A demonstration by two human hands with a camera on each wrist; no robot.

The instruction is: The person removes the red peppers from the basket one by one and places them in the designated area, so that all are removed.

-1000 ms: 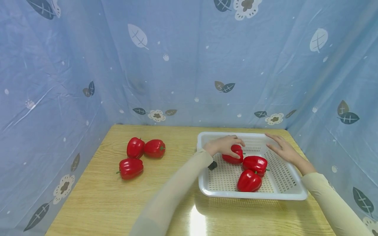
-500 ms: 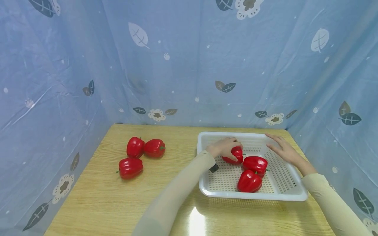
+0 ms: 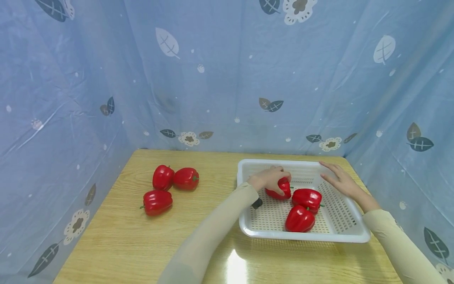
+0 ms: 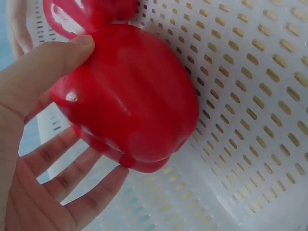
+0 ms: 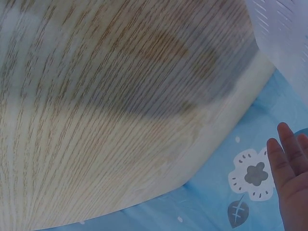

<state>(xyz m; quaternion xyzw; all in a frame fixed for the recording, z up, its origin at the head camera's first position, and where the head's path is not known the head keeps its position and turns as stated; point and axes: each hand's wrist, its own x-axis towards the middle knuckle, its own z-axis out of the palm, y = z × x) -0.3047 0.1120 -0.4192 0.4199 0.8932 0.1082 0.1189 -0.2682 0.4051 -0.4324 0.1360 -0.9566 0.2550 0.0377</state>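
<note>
My left hand point(image 3: 271, 178) grips a red bell pepper point(image 3: 278, 194) near the back left of a white plastic basket point(image 3: 305, 235). In the left wrist view, the thumb lies on top of this pepper point(image 4: 130, 91) and the fingers reach round its side. Two more red bell peppers are in the basket, one in the middle point(image 3: 307, 199) and one by the front wall point(image 3: 299, 219). My right hand point(image 3: 338, 179) is at the basket's right side with its fingers straight, holding nothing. In the right wrist view, part of that hand point(image 5: 291, 178) shows at the right edge.
Three red bell peppers lie on the left of the wooden table point(image 3: 117, 232), one at the back point(image 3: 162, 177), one beside it point(image 3: 186, 178) and one in front point(image 3: 157, 202). A blue patterned curtain point(image 3: 220, 79) encloses the table's back and sides.
My left hand has come down onto the back-left pepper and its fingers have closed round it. The pepper has shifted very slightly left. My right hand stays in place.
</note>
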